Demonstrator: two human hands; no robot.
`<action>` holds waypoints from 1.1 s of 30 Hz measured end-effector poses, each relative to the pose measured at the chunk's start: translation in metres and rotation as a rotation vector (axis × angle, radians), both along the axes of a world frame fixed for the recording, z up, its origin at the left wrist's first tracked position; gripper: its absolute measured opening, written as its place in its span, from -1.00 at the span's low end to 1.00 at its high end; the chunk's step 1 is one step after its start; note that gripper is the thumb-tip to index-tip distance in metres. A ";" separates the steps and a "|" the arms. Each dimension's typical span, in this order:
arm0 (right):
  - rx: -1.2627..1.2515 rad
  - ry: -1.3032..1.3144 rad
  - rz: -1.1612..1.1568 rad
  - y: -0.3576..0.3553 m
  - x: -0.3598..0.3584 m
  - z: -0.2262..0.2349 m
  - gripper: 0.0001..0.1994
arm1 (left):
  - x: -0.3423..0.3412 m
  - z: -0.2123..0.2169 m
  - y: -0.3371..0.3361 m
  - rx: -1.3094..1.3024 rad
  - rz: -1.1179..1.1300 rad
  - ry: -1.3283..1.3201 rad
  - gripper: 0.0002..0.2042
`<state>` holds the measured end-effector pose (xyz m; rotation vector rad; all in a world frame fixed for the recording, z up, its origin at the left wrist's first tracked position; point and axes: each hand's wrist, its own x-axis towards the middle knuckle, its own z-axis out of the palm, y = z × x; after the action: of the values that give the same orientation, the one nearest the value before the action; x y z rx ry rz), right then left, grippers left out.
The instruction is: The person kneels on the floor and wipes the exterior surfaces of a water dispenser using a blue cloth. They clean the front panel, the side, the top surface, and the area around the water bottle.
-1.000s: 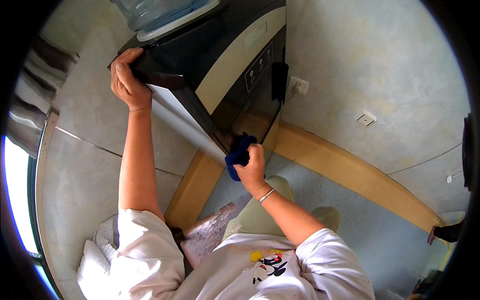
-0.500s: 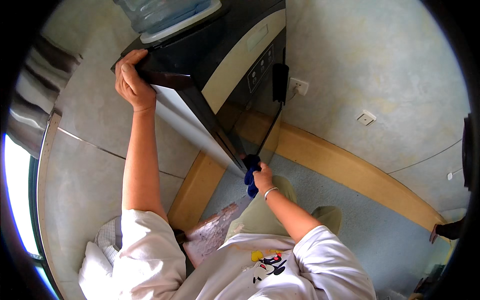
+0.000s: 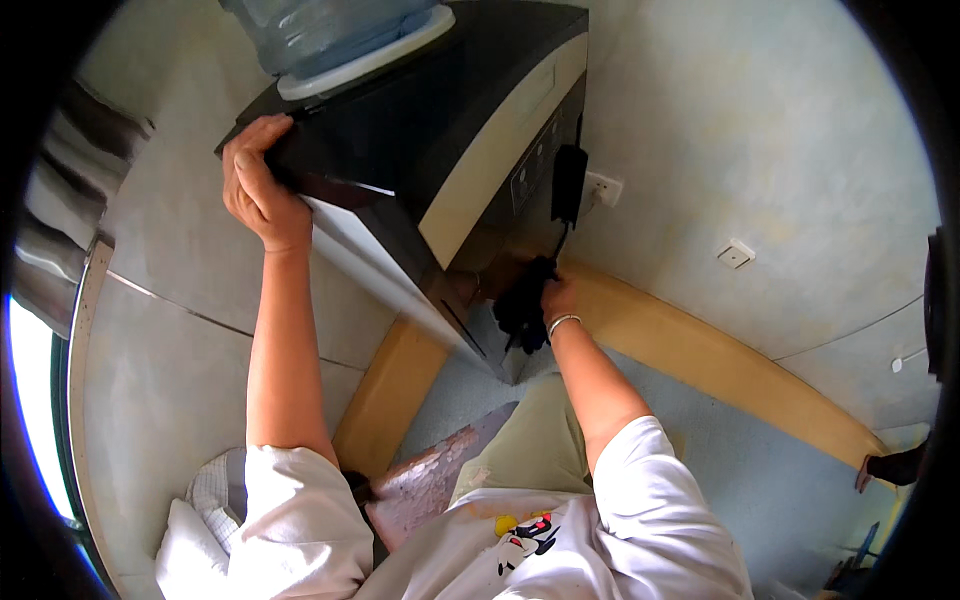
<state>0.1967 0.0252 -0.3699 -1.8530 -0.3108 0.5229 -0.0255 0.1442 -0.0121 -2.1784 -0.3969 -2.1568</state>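
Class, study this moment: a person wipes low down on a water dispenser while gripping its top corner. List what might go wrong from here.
1. The left hand grips the top corner of the water dispenser, which carries a large water bottle. Pulling there may tip the top-heavy unit.
2. The right hand presses a dark cloth close to a black cable running from a plug beside the wall socket. The cloth might snag or loosen it.
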 end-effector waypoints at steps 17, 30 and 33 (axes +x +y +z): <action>0.544 -0.197 -0.101 0.043 0.075 0.256 -0.71 | 0.000 0.004 -0.006 -0.002 0.026 0.020 -0.56; 0.118 -0.744 -0.039 0.067 0.108 0.207 -0.70 | -0.002 0.006 -0.009 0.015 0.035 0.031 -0.56; 0.066 -0.779 0.037 0.063 0.123 0.208 -0.74 | 0.001 0.005 -0.009 -0.011 0.016 0.018 -0.56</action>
<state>0.3193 0.0885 -0.1621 -1.9216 -0.8654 -0.2130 -0.0248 0.1353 -0.0069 -2.1908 -0.4255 -2.1304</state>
